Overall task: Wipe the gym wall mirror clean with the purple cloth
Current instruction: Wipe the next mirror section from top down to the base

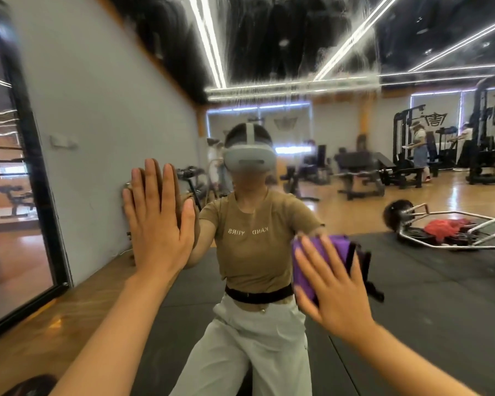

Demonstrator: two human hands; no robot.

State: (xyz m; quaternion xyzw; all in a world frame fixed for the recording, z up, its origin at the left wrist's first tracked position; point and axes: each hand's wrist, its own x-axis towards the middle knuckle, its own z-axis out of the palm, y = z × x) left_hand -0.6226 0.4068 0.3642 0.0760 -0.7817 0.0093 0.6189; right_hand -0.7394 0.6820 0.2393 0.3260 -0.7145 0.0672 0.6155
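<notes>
The soft, light folded purple cloth (320,261) is pressed flat against the large glass gym wall mirror (297,115) under the straight-fingered right hand (335,284), best held by palm pressure, while the open left hand (157,221), beside the cloth, is braced empty on the glass.

two hands are raised: the left hand (157,221) and the right hand (333,284). one purple cloth (320,252). one wall mirror (269,67), with one reflected person (255,238) up close. one trap bar (446,232) on the floor, one red cloth (440,227) on it.
</notes>
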